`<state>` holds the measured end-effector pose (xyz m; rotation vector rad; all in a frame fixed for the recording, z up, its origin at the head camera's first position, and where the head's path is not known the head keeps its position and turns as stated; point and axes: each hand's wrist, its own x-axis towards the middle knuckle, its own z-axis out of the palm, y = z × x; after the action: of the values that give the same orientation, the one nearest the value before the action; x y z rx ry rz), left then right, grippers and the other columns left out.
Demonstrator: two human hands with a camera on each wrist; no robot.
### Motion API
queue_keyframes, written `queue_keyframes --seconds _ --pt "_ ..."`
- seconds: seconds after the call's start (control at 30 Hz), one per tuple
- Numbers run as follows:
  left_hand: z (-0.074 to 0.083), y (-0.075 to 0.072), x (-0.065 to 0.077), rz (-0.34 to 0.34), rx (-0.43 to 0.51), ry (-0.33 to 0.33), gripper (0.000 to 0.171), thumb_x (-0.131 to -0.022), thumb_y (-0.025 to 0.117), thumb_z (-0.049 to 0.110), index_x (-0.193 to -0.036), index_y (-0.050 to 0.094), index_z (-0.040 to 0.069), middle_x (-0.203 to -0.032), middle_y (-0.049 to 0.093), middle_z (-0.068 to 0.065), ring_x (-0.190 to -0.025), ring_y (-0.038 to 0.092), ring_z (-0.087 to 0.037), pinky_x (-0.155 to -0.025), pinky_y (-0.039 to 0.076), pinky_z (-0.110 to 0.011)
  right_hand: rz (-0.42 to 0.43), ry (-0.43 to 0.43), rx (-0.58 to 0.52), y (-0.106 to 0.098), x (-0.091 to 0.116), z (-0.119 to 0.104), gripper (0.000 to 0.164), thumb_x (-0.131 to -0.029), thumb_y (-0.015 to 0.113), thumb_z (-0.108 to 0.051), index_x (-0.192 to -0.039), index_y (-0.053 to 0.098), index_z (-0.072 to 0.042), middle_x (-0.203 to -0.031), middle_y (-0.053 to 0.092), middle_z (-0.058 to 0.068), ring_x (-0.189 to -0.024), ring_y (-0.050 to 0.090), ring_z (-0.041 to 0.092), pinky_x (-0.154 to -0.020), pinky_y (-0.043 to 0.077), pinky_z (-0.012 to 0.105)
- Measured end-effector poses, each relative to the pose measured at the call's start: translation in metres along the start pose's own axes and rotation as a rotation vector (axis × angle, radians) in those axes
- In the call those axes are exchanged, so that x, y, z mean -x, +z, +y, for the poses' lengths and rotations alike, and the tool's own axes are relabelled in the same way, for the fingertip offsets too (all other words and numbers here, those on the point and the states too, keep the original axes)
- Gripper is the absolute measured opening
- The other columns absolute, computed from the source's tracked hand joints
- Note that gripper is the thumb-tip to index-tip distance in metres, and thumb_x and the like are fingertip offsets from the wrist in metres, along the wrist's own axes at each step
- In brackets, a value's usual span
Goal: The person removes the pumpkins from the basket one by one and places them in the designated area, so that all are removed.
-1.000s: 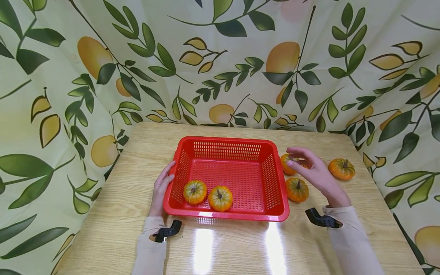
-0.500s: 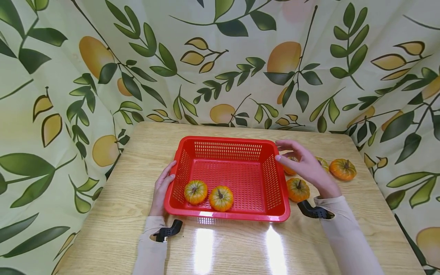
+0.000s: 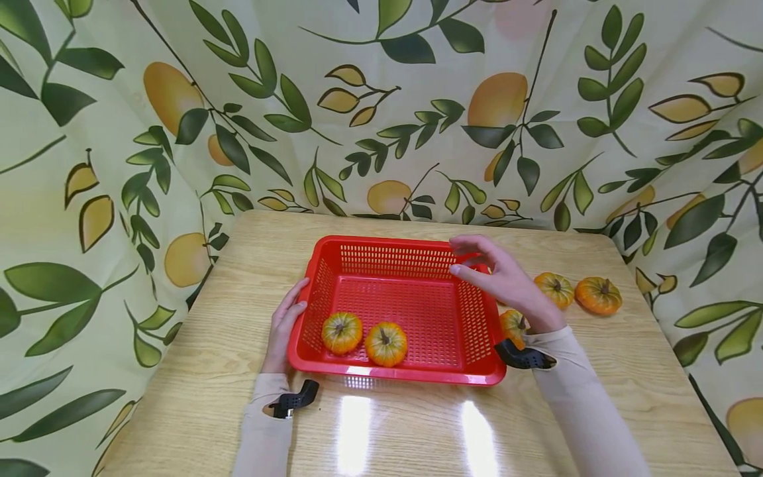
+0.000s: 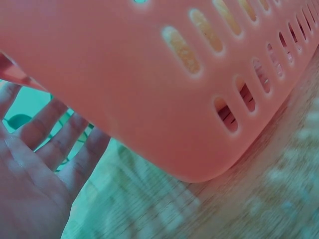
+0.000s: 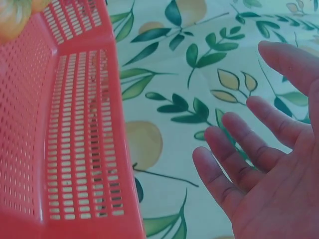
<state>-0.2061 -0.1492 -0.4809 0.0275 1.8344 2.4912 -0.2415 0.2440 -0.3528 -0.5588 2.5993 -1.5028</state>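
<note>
A red plastic basket (image 3: pixel 396 376) with slotted walls sits on the table, with two small orange pumpkins, one at the left (image 3: pixel 342 332) and one beside it (image 3: pixel 386 344). My left hand (image 3: pixel 283 331) rests against the basket's left side; in the left wrist view its fingers (image 4: pixel 82 159) reach straight along the wall under the rim. Over the basket's back right part is my right hand (image 3: pixel 501 278), its fingers spread and gently bent. Nothing lies between these fingers in the right wrist view, where the hand (image 5: pixel 279 164) appears beside the basket wall (image 5: pixel 84 149).
Right of the basket lie more pumpkins: one at its right wall (image 3: pixel 514 324), partly hidden by the right wrist, and a yellowish one (image 3: pixel 554 289) beside an orange one (image 3: pixel 599 295). Another is mostly covered by the right hand. A leaf-patterned cloth (image 3: pixel 387 99) hangs behind the wooden table (image 3: pixel 197 371).
My right hand has moved left from above the pumpkins beside the basket to over its back right part, uncovering the yellowish pumpkin. The left hand and basket have stayed put.
</note>
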Motion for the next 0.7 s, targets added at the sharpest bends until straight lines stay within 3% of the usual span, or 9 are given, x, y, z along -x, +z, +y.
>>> queue_keyframes --seconds 0.17,0.37,0.7 --pt "0.000 0.000 -0.001 -0.004 0.010 0.006 0.050 -0.105 0.044 0.016 -0.155 0.040 0.016 -0.159 0.040 0.001 -0.138 0.048 -0.031 -0.109 0.051 -0.034 -0.036 -0.001 -0.025 0.008 -0.007 -0.004 0.051 -0.096 0.069 -0.023 -0.143 0.051 -0.013 -0.143 0.056 0.008 -0.117 0.059 0.031 -0.093 0.056 0.038" --pt "-0.002 -0.002 -0.001 -0.007 0.008 0.001 0.050 -0.105 0.043 0.017 -0.156 0.039 0.017 -0.159 0.040 0.001 -0.137 0.048 -0.031 -0.108 0.052 -0.035 -0.071 -0.016 -0.027 0.016 -0.014 -0.006 0.051 -0.096 0.070 -0.022 -0.143 0.051 -0.011 -0.143 0.055 0.009 -0.120 0.059 0.030 -0.092 0.057 0.031" --pt "-0.002 -0.002 -0.002 -0.007 0.005 -0.007 0.051 -0.105 0.044 0.018 -0.156 0.040 0.018 -0.159 0.040 0.000 -0.135 0.050 -0.029 -0.106 0.053 -0.033 -0.129 -0.025 -0.050 0.031 -0.023 -0.013 0.049 -0.095 0.071 -0.024 -0.141 0.053 -0.017 -0.140 0.056 0.007 -0.120 0.058 0.030 -0.094 0.055 0.043"
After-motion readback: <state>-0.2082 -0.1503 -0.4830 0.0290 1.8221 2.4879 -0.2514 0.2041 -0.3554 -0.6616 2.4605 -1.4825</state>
